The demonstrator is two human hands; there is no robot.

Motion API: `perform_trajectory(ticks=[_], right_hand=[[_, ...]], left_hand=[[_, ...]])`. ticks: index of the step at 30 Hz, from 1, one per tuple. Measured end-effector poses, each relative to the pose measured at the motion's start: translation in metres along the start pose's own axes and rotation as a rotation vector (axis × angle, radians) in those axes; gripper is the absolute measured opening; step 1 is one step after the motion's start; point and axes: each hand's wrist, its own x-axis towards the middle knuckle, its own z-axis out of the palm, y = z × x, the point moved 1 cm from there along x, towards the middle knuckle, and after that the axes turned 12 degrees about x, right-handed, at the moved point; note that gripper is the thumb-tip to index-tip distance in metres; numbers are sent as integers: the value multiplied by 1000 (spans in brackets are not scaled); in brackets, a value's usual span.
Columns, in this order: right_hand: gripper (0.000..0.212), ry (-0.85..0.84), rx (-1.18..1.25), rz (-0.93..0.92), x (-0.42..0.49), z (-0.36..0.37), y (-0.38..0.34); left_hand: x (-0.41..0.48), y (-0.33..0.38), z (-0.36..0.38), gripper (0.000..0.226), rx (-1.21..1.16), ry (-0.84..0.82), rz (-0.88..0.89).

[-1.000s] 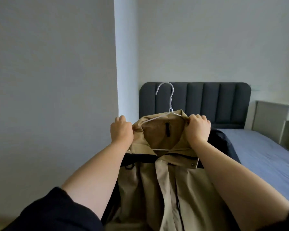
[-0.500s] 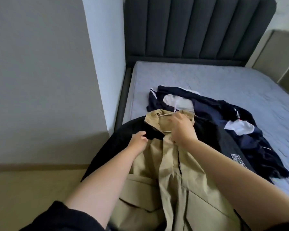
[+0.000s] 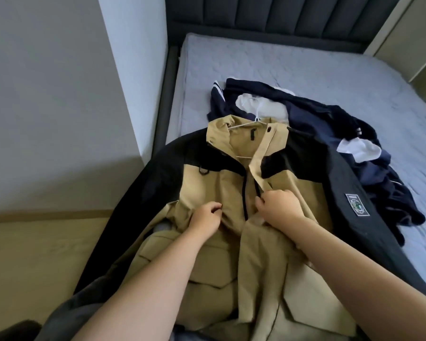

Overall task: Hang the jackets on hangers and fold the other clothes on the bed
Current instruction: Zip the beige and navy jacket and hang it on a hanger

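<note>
A tan and black jacket [image 3: 207, 183] lies front-up on the bed [image 3: 305, 70], its left sleeve hanging over the bed's edge. A white wire hanger [image 3: 246, 124] sits inside its collar, mostly hidden. My left hand [image 3: 205, 217] pinches the left front panel at chest height. My right hand [image 3: 280, 205] grips the right front edge beside the zip. Behind the jacket lies a heap of navy and white clothes [image 3: 330, 124].
A dark padded headboard [image 3: 268, 18] stands at the far end of the bed. A white wall corner [image 3: 133, 70] runs along the bed's left side, with wooden floor [image 3: 35, 254] below it. A pale cabinet [image 3: 408, 33] stands at the far right.
The jacket on its hanger came down from the air onto the bed. Both hands left the collar and moved down to the front panels at chest height.
</note>
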Motion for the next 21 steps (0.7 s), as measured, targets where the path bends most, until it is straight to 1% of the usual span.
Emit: perform_trajectory(ticks=[2, 3, 6, 8, 9, 10, 13, 15, 16, 17, 19, 21], right_hand=[[31, 16, 155, 190, -8, 1, 18], [25, 47, 210, 234, -13, 3, 23], [20, 140, 287, 243, -28, 14, 25], [20, 165, 376, 199, -39, 21, 25], [20, 153, 426, 165, -45, 24, 25], [21, 127, 458, 121, -52, 26, 25], [34, 51, 422, -71, -68, 28, 24], [36, 12, 362, -199, -75, 24, 21], [35, -12, 346, -240, -77, 22, 19], [35, -32, 347, -253, -78, 20, 17], [36, -61, 368, -215, -80, 15, 11], [43, -135, 403, -181, -77, 12, 3]], left_hand=[[-3, 4, 0, 29, -48, -14, -19], [-5, 5, 2, 29, -63, -22, -26], [-9, 11, 10, 43, -109, -59, -53], [-14, 15, 14, 55, -99, -111, -52], [-16, 16, 17, 57, -82, -134, -55], [-18, 15, 19, 54, -59, -152, -61], [-22, 10, 23, 25, -9, -166, -63], [-24, 9, 23, 7, -10, -205, -53], [-27, 10, 23, 6, -13, -248, -44], [-30, 12, 23, 12, -12, -305, -33], [-38, 15, 24, 22, 10, -424, -7], [-43, 17, 23, 22, 55, -490, 31]])
